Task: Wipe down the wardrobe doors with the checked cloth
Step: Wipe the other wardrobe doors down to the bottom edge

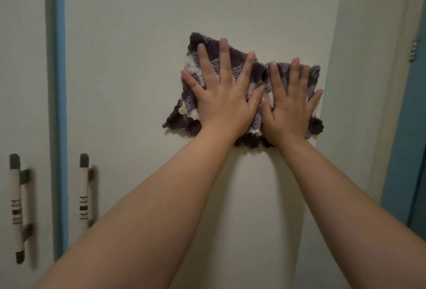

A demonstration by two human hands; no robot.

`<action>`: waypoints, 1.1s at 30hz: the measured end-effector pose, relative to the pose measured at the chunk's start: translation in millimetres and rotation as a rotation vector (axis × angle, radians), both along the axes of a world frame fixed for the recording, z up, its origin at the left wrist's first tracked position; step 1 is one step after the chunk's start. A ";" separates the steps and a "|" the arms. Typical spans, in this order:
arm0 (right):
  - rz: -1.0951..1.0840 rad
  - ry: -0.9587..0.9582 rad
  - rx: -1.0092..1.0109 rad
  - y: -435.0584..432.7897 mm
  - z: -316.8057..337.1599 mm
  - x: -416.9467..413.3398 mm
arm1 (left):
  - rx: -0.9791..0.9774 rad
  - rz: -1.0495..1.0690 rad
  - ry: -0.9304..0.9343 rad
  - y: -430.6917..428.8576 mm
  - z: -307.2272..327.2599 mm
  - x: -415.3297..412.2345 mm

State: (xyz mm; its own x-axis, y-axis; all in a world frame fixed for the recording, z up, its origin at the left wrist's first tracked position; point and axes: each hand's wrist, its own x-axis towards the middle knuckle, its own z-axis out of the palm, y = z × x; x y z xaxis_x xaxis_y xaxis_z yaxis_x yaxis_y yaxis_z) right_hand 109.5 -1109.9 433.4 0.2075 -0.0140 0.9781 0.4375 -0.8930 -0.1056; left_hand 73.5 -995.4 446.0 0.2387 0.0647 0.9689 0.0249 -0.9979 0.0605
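Observation:
A purple-and-white checked cloth (pixel 258 71) is spread flat against the pale wardrobe door (pixel 138 58), near the door's right edge at about mid height. My left hand (pixel 223 97) lies flat on the cloth's left half with fingers spread, pressing it to the door. My right hand (pixel 289 106) presses the right half the same way, thumb touching the left hand's thumb. Both forearms reach up from the bottom of the view. The middle of the cloth is hidden under my palms.
This door's vertical handle (pixel 84 192) is at its lower left. A blue strip (pixel 58 104) separates it from a second door (pixel 23 58) with its own handle (pixel 17 208). To the right are a pale side panel (pixel 359 81) and a blue frame (pixel 401 150).

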 end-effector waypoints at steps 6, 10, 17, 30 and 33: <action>0.021 -0.053 0.016 -19.7 1.3 9.5 | 0.018 -0.003 -0.049 -22.6 3.8 9.3; 0.022 -0.045 0.041 -29.6 -20.5 14.4 | 0.054 0.007 -0.044 -32.6 -15.3 11.6; 0.086 0.007 0.099 -47.3 -92.0 14.4 | 0.158 0.063 -0.040 -52.0 -76.8 14.7; 0.017 0.088 -0.016 -49.1 -242.9 8.2 | 0.201 -0.001 0.118 -43.5 -225.2 6.8; -0.015 0.108 -0.065 -42.5 -257.9 2.2 | 0.194 0.023 0.141 -32.9 -247.3 0.8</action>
State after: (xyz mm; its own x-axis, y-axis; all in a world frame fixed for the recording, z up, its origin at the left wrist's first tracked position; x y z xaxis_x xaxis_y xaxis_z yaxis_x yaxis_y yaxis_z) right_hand 111.7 -1152.4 175.5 0.3117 0.0445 0.9491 0.4129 -0.9060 -0.0931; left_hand 74.3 -1028.3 198.7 0.3731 -0.1121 0.9210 0.0427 -0.9895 -0.1377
